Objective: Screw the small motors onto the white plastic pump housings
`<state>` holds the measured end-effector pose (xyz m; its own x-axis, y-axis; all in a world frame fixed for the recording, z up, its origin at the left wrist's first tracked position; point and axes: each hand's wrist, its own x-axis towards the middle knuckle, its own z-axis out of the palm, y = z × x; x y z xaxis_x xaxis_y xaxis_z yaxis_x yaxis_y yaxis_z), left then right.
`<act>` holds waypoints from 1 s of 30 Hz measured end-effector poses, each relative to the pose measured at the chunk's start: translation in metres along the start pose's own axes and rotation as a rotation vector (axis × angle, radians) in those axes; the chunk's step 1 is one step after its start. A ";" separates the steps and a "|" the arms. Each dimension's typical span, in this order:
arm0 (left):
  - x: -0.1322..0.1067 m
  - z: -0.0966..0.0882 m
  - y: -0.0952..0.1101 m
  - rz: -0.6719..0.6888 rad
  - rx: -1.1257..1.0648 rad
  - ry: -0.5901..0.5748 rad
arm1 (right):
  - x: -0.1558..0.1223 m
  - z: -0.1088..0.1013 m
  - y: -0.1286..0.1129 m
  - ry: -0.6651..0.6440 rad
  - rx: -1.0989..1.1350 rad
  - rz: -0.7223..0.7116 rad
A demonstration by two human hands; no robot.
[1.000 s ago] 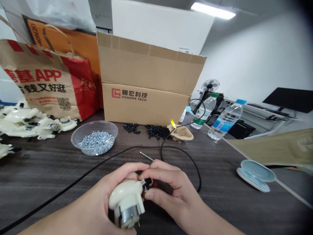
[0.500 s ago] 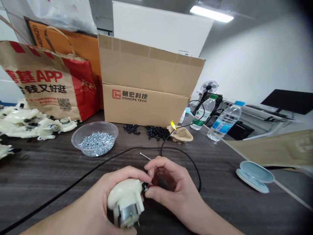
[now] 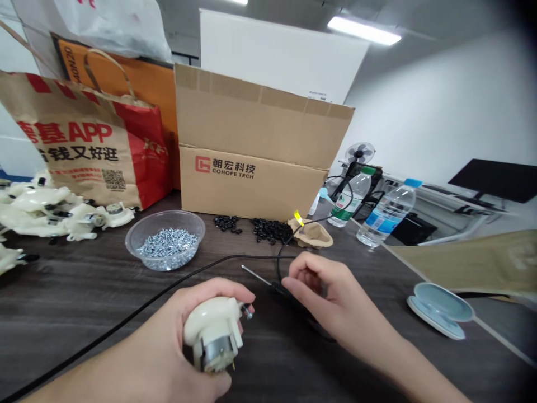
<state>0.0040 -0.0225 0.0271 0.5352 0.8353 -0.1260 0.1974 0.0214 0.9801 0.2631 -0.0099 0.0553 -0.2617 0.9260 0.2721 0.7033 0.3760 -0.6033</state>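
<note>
Fingers (image 3: pixel 218 288) of our left hand (image 3: pixel 168 319) wrap a cream plastic housing (image 3: pixel 210 316) with a silver motor (image 3: pixel 216 355) at its end. Our right hand (image 3: pixel 331 291) is empty, its fingers (image 3: pixel 302 274) loosely curled and pinching nothing, just over a black-handled screwdriver (image 3: pixel 279 289) on the dark surface (image 3: pixel 84 268). A black cable (image 3: pixel 168 278) runs between the hands and a clear bowl (image 3: pixel 165 214) of silver screws.

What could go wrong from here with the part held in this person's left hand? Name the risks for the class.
The small screw at the end of the white plastic housing in the left hand looks barely seated and might drop. The black cable running under that forearm could catch the arm and jerk the housing.
</note>
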 end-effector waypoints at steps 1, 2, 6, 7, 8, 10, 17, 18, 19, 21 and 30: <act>0.002 0.000 0.001 0.013 0.033 0.019 | 0.000 -0.002 0.005 -0.038 -0.169 0.040; 0.004 0.001 0.002 0.025 0.059 0.033 | -0.001 -0.001 0.011 -0.075 -0.312 0.067; 0.007 0.007 0.003 0.112 0.070 0.171 | -0.005 0.006 0.027 -0.149 -0.541 0.048; 0.007 0.009 0.004 0.119 0.043 0.216 | -0.006 0.006 0.028 -0.142 -0.546 0.039; 0.007 0.011 0.005 0.120 0.011 0.257 | -0.007 0.005 0.028 -0.123 -0.542 0.039; 0.005 0.013 0.007 0.123 -0.051 0.332 | -0.009 0.000 0.025 -0.057 -0.488 0.031; 0.006 0.012 0.013 0.159 -0.209 0.513 | -0.030 -0.008 0.022 0.211 -0.253 -0.213; 0.006 0.012 0.013 0.163 -0.226 0.522 | -0.034 -0.006 0.024 0.232 -0.263 -0.260; 0.007 0.012 0.014 0.167 -0.238 0.529 | -0.037 -0.004 0.027 0.254 -0.271 -0.298; 0.007 0.011 0.014 0.171 -0.259 0.539 | -0.042 -0.001 0.031 0.296 -0.276 -0.344; 0.007 0.011 0.012 0.177 -0.306 0.529 | -0.042 0.002 0.025 0.326 -0.330 -0.419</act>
<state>0.0192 -0.0220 0.0359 0.0449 0.9973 0.0578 -0.1424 -0.0509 0.9885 0.2908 -0.0393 0.0271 -0.3811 0.6245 0.6817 0.7654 0.6267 -0.1462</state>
